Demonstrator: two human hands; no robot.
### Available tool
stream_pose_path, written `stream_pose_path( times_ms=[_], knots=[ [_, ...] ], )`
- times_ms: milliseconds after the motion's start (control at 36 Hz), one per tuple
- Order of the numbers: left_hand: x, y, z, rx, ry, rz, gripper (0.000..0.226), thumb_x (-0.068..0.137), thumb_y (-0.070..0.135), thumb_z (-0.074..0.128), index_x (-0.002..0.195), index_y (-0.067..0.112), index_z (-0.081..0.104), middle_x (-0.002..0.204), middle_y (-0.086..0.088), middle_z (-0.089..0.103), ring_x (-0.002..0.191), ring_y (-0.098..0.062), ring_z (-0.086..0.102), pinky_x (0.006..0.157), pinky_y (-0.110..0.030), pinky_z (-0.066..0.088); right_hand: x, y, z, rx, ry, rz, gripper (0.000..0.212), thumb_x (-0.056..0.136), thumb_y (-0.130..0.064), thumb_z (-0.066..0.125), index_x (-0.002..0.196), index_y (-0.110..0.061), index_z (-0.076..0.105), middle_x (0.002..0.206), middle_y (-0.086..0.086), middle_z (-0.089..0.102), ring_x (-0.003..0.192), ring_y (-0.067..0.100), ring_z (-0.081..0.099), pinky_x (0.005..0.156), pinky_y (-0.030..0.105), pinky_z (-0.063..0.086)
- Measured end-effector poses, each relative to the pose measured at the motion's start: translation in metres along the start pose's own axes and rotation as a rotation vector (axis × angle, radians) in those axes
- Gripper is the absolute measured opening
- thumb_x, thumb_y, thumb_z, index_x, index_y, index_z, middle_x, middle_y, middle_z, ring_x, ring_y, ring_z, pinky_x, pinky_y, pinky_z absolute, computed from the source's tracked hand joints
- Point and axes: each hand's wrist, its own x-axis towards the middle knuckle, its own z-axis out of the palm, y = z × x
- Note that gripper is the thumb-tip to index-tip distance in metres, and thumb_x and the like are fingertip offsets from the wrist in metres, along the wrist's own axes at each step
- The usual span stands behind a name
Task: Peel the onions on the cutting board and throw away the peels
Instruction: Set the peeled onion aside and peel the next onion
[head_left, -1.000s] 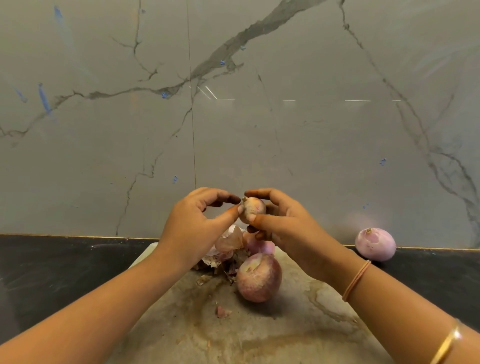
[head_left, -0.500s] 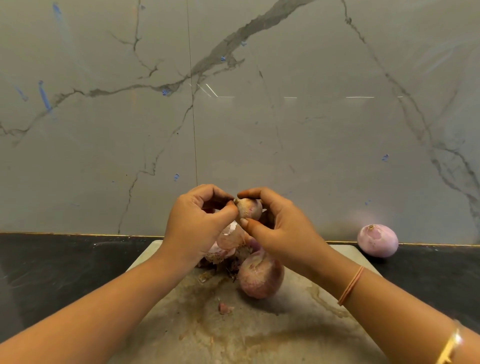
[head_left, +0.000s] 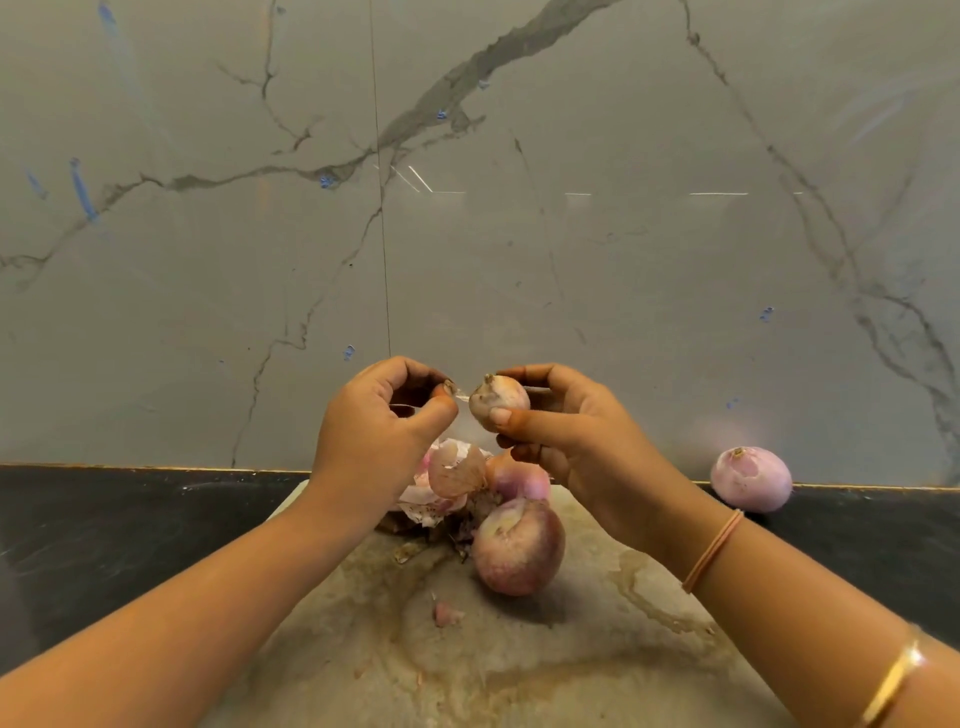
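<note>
My right hand (head_left: 566, 441) holds a small pale onion (head_left: 497, 399) between thumb and fingers, raised above the stained cutting board (head_left: 571, 649). My left hand (head_left: 379, 431) pinches a thin strip of peel (head_left: 460, 396) that still reaches to the onion's left side. On the board below lie a large pinkish onion (head_left: 517, 545), a second onion (head_left: 519, 480) behind it, and a heap of loose peels (head_left: 447, 483). A small peel scrap (head_left: 447, 614) lies nearer me.
A peeled pale-purple onion (head_left: 751, 479) sits on the black counter (head_left: 104, 545) at the right, against the grey marble wall (head_left: 467, 208). The board lies on that counter with dark counter surface on both sides.
My hands have drawn slightly apart; the left hand has pulled a strip of peel leftward off the small onion, which was pressed between both hands before.
</note>
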Motion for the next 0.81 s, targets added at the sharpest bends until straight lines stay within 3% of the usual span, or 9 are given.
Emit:
stream_pose_path(
  times_ms=[111, 222, 333, 472, 583, 639, 694, 750, 806],
  knots=[
    [0.001, -0.004, 0.0, 0.034, 0.013, -0.015, 0.016, 0.084, 0.014, 0.066, 0.075, 0.027, 0.064, 0.074, 0.009, 0.065, 0.068, 0.003, 0.059, 0.058, -0.008, 0.045, 0.0, -0.001, -0.003, 0.075, -0.019, 0.022, 0.026, 0.087, -0.003, 0.061, 0.11, -0.016, 0.064, 0.1, 0.004, 0.068, 0.08, 0.017, 0.061, 0.072, 0.026, 0.052],
    [0.004, -0.007, -0.002, 0.059, 0.062, -0.034, 0.015, 0.084, 0.017, 0.066, 0.072, 0.026, 0.064, 0.07, 0.011, 0.064, 0.064, 0.005, 0.057, 0.055, -0.006, 0.042, 0.001, -0.001, -0.005, 0.168, -0.034, 0.066, 0.035, 0.09, 0.004, 0.055, 0.121, -0.013, 0.056, 0.105, 0.012, 0.066, 0.077, 0.022, 0.066, 0.067, 0.029, 0.055],
    [0.007, -0.01, -0.006, 0.084, 0.074, -0.056, 0.013, 0.086, 0.017, 0.065, 0.075, 0.024, 0.063, 0.072, 0.008, 0.064, 0.063, 0.003, 0.057, 0.052, -0.005, 0.041, 0.001, -0.002, -0.005, 0.258, -0.05, 0.093, 0.033, 0.091, 0.008, 0.05, 0.119, -0.009, 0.055, 0.103, 0.016, 0.066, 0.075, 0.024, 0.068, 0.067, 0.03, 0.056],
    [0.007, -0.011, -0.006, 0.058, -0.011, -0.013, 0.024, 0.088, 0.009, 0.061, 0.087, 0.032, 0.058, 0.085, 0.013, 0.064, 0.075, 0.003, 0.06, 0.059, -0.006, 0.045, 0.001, 0.0, -0.006, 0.197, -0.037, 0.087, 0.038, 0.087, 0.009, 0.054, 0.115, -0.016, 0.059, 0.104, 0.013, 0.061, 0.074, 0.018, 0.057, 0.063, 0.025, 0.049],
    [0.002, -0.004, -0.003, 0.07, -0.087, 0.118, 0.03, 0.088, 0.004, 0.057, 0.082, 0.033, 0.062, 0.085, 0.013, 0.066, 0.083, -0.001, 0.061, 0.07, -0.013, 0.05, 0.001, 0.0, -0.005, 0.125, -0.04, 0.082, 0.038, 0.086, 0.01, 0.056, 0.114, -0.017, 0.061, 0.102, 0.011, 0.061, 0.07, 0.015, 0.055, 0.06, 0.022, 0.049],
    [-0.001, -0.001, -0.002, 0.062, -0.106, 0.181, 0.022, 0.088, 0.013, 0.059, 0.081, 0.033, 0.063, 0.082, 0.013, 0.066, 0.084, -0.003, 0.062, 0.072, -0.016, 0.051, 0.001, 0.0, -0.005, 0.107, -0.048, 0.085, 0.037, 0.087, 0.008, 0.058, 0.114, -0.016, 0.061, 0.102, 0.01, 0.063, 0.069, 0.014, 0.056, 0.062, 0.022, 0.05],
    [-0.001, 0.0, -0.003, 0.067, -0.134, 0.233, 0.004, 0.081, 0.035, 0.06, 0.084, 0.037, 0.061, 0.085, 0.017, 0.065, 0.086, -0.003, 0.062, 0.072, -0.015, 0.05, 0.001, 0.0, -0.004, 0.087, -0.049, 0.086, 0.035, 0.087, 0.006, 0.059, 0.114, -0.016, 0.061, 0.102, 0.011, 0.063, 0.069, 0.014, 0.056, 0.064, 0.023, 0.05],
    [-0.001, -0.001, -0.004, 0.106, -0.139, 0.289, 0.016, 0.074, 0.05, 0.058, 0.087, 0.04, 0.06, 0.086, 0.019, 0.065, 0.088, -0.002, 0.061, 0.072, -0.015, 0.049, 0.001, 0.0, -0.003, 0.072, -0.051, 0.083, 0.034, 0.087, 0.006, 0.06, 0.113, -0.016, 0.061, 0.103, 0.011, 0.063, 0.07, 0.015, 0.056, 0.064, 0.025, 0.05],
    [0.0, 0.0, -0.004, 0.129, -0.134, 0.319, 0.016, 0.072, 0.051, 0.059, 0.086, 0.043, 0.06, 0.086, 0.021, 0.064, 0.089, -0.001, 0.061, 0.072, -0.015, 0.049, 0.001, 0.0, -0.003, 0.046, -0.055, 0.074, 0.033, 0.087, 0.004, 0.061, 0.113, -0.016, 0.06, 0.103, 0.012, 0.063, 0.071, 0.015, 0.056, 0.064, 0.025, 0.049]
  ],
)
